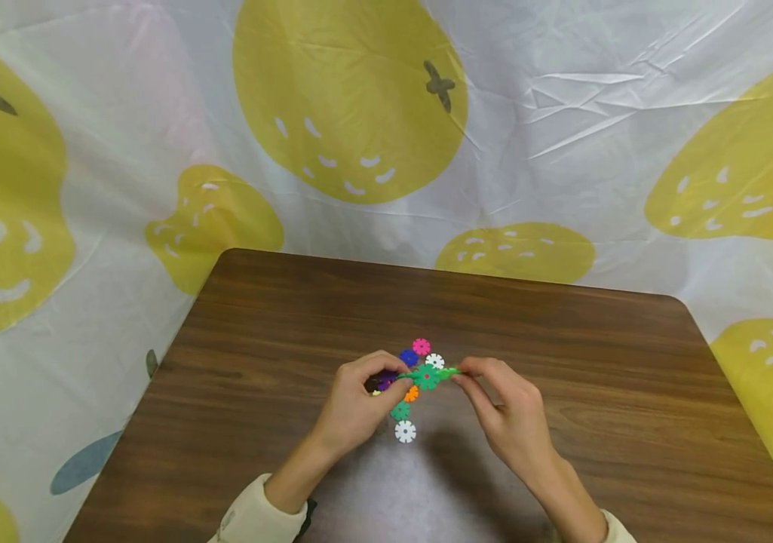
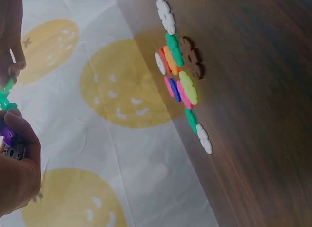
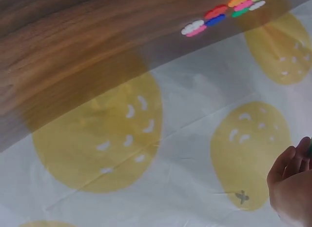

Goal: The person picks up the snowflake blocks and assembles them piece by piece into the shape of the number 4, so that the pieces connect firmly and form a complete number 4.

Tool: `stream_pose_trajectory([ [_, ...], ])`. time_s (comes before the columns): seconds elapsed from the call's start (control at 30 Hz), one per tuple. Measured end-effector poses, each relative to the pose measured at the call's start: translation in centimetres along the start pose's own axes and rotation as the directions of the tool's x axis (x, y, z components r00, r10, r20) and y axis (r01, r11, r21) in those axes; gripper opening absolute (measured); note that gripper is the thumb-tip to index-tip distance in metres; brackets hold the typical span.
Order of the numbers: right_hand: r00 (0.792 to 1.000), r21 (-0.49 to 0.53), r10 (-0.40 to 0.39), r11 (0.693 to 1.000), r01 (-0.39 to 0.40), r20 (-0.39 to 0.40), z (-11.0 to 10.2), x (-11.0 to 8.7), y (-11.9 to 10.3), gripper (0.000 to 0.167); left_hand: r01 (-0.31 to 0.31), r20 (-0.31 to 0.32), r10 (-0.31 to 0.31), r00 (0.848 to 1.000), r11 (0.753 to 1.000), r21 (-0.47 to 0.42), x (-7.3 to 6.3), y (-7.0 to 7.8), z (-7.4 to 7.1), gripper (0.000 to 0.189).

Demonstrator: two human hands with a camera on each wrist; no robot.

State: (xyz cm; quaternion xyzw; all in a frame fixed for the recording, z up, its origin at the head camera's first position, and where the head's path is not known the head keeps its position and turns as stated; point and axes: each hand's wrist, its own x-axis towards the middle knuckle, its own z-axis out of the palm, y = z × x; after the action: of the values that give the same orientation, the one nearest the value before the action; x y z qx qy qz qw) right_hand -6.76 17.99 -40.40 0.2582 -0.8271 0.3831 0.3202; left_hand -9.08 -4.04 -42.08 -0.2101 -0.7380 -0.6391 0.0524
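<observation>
Above the table, both hands hold a small assembly of notched plastic discs (image 1: 426, 376), with a green disc facing up in its middle. My left hand (image 1: 359, 400) pinches its left side between thumb and fingers. A purple disc (image 2: 9, 135) and a dark grey piece show in that hand in the left wrist view. My right hand (image 1: 511, 407) pinches the light green disc (image 1: 449, 372) at the other end with thumb and fingertips. In the right wrist view, only part of the right hand (image 3: 295, 188) appears at the edge, with a sliver of green.
Loose discs lie on the brown wooden table (image 1: 596, 422) below the hands: pink (image 1: 421, 347), blue (image 1: 408, 357), white (image 1: 405, 431), orange (image 1: 411, 394), brown (image 2: 191, 57), yellow (image 2: 188, 88) and red (image 3: 216, 12) among them. A fruit-patterned cloth (image 1: 372, 219) hangs behind the table.
</observation>
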Motion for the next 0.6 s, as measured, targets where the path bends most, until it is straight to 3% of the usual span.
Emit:
stream_pose_trajectory([
  [0.47, 0.997, 0.074, 0.077, 0.994, -0.077, -0.001, 0.3, 0.22, -0.11, 0.025, -0.093, 0.009, 0.093, 0.996, 0.995, -0.037, 0.24, 0.2, 0.08, 0.006],
  [0.6, 0.997, 0.084, 0.083, 0.993, -0.083, 0.002, 0.49, 0.21, -0.05, 0.027, -0.085, 0.019, 0.086, 0.996, 0.996, -0.029, 0.31, 0.15, -0.04, 0.005],
])
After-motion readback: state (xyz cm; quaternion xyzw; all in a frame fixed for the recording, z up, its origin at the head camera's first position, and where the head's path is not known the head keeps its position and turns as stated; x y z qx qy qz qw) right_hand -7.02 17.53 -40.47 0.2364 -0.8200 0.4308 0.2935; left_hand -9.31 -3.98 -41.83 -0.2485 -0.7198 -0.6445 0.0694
